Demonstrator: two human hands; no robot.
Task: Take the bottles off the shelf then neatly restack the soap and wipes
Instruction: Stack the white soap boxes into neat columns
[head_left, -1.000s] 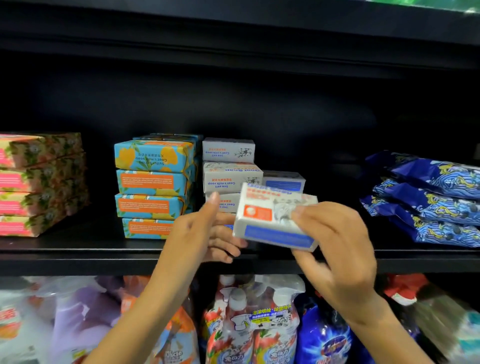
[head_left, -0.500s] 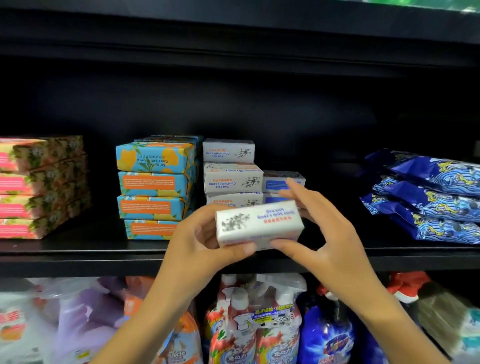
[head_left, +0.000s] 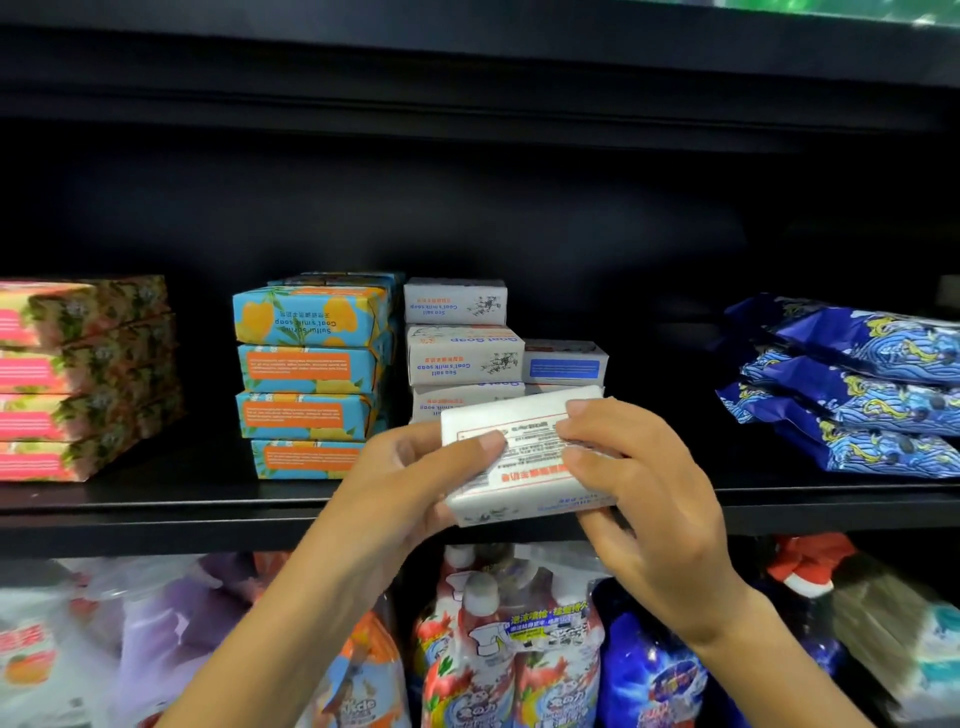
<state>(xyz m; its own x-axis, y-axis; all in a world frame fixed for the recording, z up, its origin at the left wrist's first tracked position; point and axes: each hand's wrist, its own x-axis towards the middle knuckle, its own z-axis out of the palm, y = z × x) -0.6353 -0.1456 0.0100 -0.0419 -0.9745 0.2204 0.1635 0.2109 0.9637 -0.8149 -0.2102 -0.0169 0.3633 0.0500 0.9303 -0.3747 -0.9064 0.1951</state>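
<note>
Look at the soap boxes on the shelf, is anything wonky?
Yes. The white soap boxes and the top blue box have upside-down writing, and the bottom blue box sits shifted right of its stack.

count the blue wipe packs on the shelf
3, stacked at the right end of the shelf: top pack, middle pack, bottom pack. The frame edge cuts them off; more may hide behind.

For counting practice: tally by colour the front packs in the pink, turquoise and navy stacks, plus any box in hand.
Pink soap packs: 4
Turquoise-orange soap packs: 4
Navy wipes packs: 3
White soap box, held: 1
Total: 12
</note>
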